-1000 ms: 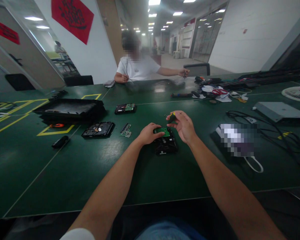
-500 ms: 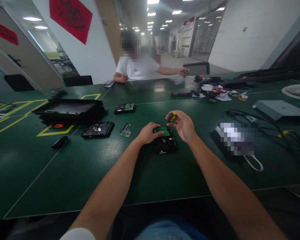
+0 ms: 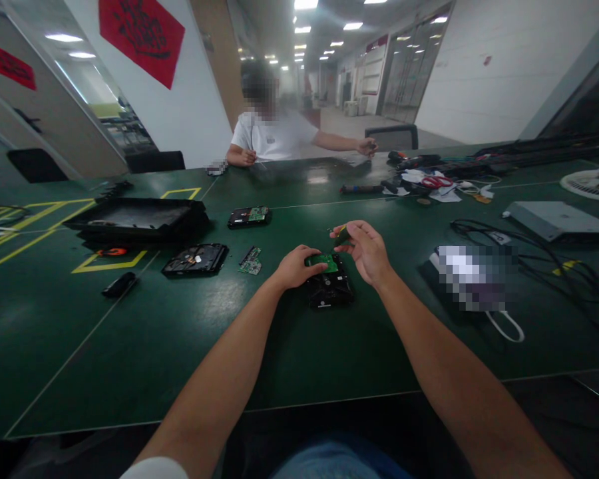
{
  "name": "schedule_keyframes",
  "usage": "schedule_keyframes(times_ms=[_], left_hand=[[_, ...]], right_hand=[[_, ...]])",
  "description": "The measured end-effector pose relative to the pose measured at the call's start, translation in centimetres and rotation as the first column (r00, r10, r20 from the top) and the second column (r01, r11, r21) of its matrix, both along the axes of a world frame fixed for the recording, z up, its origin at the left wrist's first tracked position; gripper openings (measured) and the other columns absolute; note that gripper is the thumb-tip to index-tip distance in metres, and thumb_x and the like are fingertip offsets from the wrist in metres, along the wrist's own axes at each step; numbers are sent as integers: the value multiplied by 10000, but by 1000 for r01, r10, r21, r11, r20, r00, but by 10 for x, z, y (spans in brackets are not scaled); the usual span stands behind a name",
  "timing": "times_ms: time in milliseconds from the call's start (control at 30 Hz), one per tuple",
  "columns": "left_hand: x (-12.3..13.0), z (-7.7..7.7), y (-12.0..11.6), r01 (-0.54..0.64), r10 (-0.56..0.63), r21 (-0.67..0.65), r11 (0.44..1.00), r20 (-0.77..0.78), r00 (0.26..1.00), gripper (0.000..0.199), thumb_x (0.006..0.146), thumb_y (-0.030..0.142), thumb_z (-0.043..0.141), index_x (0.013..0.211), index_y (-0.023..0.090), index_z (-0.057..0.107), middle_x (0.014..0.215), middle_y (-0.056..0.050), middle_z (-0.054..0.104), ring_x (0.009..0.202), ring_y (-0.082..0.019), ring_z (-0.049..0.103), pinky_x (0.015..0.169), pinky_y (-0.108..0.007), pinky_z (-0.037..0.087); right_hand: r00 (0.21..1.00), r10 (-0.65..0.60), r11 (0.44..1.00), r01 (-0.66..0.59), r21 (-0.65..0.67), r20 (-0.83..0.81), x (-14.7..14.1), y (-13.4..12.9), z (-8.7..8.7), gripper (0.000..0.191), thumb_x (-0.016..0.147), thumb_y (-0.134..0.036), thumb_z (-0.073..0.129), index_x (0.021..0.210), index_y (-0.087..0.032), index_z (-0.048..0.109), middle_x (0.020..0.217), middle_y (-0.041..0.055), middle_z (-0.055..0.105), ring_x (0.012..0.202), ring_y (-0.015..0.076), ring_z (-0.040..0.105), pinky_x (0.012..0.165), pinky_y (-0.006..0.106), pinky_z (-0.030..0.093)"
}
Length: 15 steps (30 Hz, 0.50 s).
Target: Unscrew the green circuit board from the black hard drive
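Drive [image 3: 332,293], black-cased, lies flat on the green bench [image 3: 329,362] straight ahead of the person, its green circuit board [image 3: 332,263] facing up at the far end. At its 10 o'clock, the left hand [image 3: 299,267] grasps it by the corner, thumb laid over the edge of the green board. At its 1 o'clock, the right hand [image 3: 368,251] pinches a yellow-and-black tool handle [image 3: 343,233] between thumb and fingers, just beyond the drive; whether the tool's tip meets the drive I cannot tell.

Farther out, a loose circuit board [image 3: 250,261] sits between 9 and 10 o'clock, near the left hand. Past it, in nearly the same direction, rests an opened drive [image 3: 196,259] with its inner parts bared. A third drive [image 3: 249,216], partly green on top, lies at 10 o'clock. A small black object [image 3: 120,285] is well apart at 9 o'clock, and a black tray [image 3: 140,219] stands beyond it toward 10.

At 3 o'clock is a blurred-out device [image 3: 469,279] with a white loop; black cables [image 3: 522,249] and a grey metal box [image 3: 562,221] lie between 2 and 3. Red-handled scissors [image 3: 436,181] rest among papers at 2 o'clock. A co-worker in a white shirt [image 3: 279,140] sits across the bench at 11 o'clock.
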<state>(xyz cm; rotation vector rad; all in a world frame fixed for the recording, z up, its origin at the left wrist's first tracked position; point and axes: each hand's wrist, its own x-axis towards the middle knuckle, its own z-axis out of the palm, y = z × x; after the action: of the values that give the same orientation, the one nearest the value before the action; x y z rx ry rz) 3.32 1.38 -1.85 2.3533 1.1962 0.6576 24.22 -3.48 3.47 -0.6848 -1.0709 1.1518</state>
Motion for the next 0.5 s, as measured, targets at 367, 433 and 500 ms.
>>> schedule_keyframes(times_ms=[367,433,500], left_hand=[[1,1,0,-9,8,-10,1000,-8,1000,576,904,595,693,1336,215,696,1261,-113,676,1139,-287,671,1039,-423,526],[1,1,0,-15,15,-17,1000,-12,1000,576,905,594,692,1339,214,696,1264,-114,676,1128,-286,675,1031,-421,530],[1,1,0,-14,14,-18,1000,-16,1000,581,907,600,688,1337,208,698,1264,-116,676,1123,-287,676,1026,-421,531]], right_hand=[[1000,23,1000,-23,-5,5,1,1,1,288,881,-520,745,1071,-304,734,934,14,724,934,191,685,731,309,615],[1000,14,1000,-14,-1,18,1,0,2,266,878,-498,758,1045,-291,763,936,23,714,928,182,672,705,280,605],[1000,4,1000,-4,2,22,1,-1,2,243,872,-480,773,998,-273,778,941,29,714,927,176,667,697,263,599]])
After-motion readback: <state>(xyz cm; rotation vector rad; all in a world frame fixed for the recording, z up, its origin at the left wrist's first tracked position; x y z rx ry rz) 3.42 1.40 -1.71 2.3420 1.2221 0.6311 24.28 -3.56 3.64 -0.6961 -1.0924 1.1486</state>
